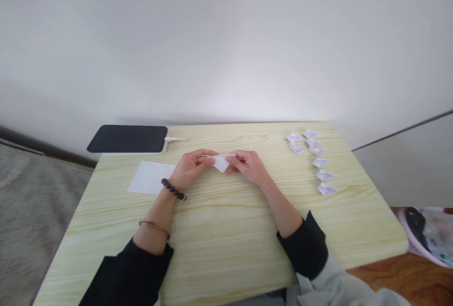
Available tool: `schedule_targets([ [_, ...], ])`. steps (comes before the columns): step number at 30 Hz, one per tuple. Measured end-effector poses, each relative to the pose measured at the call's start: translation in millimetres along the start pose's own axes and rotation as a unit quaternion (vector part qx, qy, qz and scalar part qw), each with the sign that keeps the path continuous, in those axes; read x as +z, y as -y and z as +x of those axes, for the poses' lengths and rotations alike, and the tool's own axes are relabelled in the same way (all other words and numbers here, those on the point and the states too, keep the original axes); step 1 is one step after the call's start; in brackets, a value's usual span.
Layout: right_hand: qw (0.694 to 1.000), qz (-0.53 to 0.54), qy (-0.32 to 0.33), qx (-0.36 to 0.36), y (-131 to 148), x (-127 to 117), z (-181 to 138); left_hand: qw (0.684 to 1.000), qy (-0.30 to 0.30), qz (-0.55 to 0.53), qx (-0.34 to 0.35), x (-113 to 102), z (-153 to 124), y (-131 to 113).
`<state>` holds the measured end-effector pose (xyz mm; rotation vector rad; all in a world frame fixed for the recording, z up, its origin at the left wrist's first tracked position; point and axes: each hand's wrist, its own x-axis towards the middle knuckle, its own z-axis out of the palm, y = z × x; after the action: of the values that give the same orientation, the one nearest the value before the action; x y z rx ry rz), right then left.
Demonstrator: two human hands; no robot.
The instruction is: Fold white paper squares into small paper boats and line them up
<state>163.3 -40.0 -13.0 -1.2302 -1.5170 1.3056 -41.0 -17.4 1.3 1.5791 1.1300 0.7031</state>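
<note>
A small piece of folded white paper (pixel 222 163), pointed at its lower edge, is held up between my two hands above the table. My left hand (pixel 193 167) pinches its left corner between thumb and fingers; a dark bead bracelet circles that wrist. On the opposite corner, the thumb and fingers of my right hand (pixel 247 164) are closed. Flat white paper (pixel 146 177) lies beside my left wrist, partly covered by it. Several small folded paper shapes (pixel 324 175) with pointed ends stand in loose rows on the right side of the table.
A black-screened phone (pixel 129 139) with a white cable (pixel 177 139) plugged in rests at the table's back left. The light wooden table (pixel 226 249) stands against a white wall (pixel 226 51). Beyond its right edge is a bin with a plastic bag (pixel 430 235).
</note>
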Motion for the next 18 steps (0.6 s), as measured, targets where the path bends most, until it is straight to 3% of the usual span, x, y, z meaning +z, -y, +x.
schedule_targets([
  [4,0.999,0.034,-0.036,0.013,-0.3,3.5,0.6,0.999,-0.032,-0.016,-0.009,6.2,1.6,1.1],
  [8,0.998,0.041,-0.049,0.005,-0.2,5.3,0.1,0.998,-0.022,-0.06,-0.002,11.8,2.8,0.1],
  [18,1.0,0.022,-0.003,0.012,5.6,-0.1,-1.1,0.999,-0.041,-0.007,0.004,9.3,3.5,-3.2],
])
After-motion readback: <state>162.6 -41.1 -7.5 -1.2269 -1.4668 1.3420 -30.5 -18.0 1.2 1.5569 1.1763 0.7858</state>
